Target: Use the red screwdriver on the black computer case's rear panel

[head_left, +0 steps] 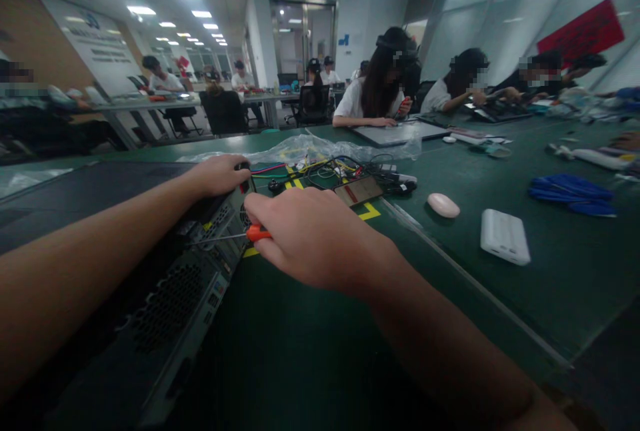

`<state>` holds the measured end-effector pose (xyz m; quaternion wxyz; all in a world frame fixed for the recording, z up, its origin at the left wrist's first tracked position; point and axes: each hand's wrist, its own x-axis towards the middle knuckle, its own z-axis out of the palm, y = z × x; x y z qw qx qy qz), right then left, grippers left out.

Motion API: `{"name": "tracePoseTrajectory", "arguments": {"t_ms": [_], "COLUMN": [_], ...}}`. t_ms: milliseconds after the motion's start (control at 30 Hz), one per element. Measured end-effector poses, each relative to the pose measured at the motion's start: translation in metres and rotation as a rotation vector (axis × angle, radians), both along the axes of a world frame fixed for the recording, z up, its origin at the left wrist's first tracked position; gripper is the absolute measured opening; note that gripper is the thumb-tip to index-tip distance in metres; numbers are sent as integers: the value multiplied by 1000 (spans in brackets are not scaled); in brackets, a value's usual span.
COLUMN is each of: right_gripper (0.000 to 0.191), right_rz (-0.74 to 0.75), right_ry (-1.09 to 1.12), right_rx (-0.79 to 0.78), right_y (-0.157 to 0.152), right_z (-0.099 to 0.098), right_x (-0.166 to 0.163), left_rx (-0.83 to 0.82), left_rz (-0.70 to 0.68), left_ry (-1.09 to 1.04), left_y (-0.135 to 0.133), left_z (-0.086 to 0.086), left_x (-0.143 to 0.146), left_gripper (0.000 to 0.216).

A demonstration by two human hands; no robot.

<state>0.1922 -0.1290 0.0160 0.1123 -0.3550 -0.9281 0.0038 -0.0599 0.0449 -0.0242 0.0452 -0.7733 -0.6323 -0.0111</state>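
Two hands at work, one tool between them.

1. Screwdriver (257, 233): orange handle, thin metal shaft. It is held in my right hand (310, 238), whose fingers (270, 218) are closed tight round the handle. The shaft runs leftward to the rear panel of the computer case (175, 304). I cannot tell exactly where the tip sits.
2. Computer case: dark, lying on its side at the left of the green counter (310, 351). My left hand (217, 174) rests on its far upper corner, fingers (235, 171) curled over the edge.

Risks, as I judge them:
- The tip could slip off its seat. The shaft meets the panel at a low slant, and a skid would score the metal or run into the vent grille.
- My left hand lies close beyond the tip, so a slip in that direction could jab it.
- The case could shift if the push outweighs the left hand's hold.
- A loosened small part could drop among the clutter and be lost.

Surroundings:
- Tangle of cables (330, 174) and a clear plastic bag (310, 148), just behind the case, near the left hand.
- Yellow tape marks (370, 212) on the counter.
- Pink oval object (443, 205), white block (504, 236) and blue gloves (570, 191), to the right and well apart.
- Seated co-workers (375, 91) at the far side, away from my hands.

Nothing lies between the tool and the panel.
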Motion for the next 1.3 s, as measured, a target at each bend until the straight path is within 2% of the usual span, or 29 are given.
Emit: {"name": "tracePoseTrajectory", "arguments": {"t_ms": [333, 633, 833, 1000, 1300], "right_gripper": [24, 26, 43, 30, 29], "right_rz": [-2, -20, -29, -4, 19], "right_ry": [6, 8, -23, 32, 21], "right_rx": [1, 0, -43, -18, 24], "right_y": [0, -2, -1, -2, 0], "right_z": [2, 3, 1, -2, -3], "right_x": [0, 1, -4, -4, -1], "left_rx": [5, 29, 72, 15, 9], "left_rz": [-26, -21, -21, -12, -4], "left_ry": [-33, -20, -61, -45, -6], "left_y": [-4, 0, 7, 10, 6], "left_z": [1, -2, -12, -11, -5], "left_x": [3, -1, -6, -7, -4], "left_gripper": [85, 76, 77, 78, 78]}}
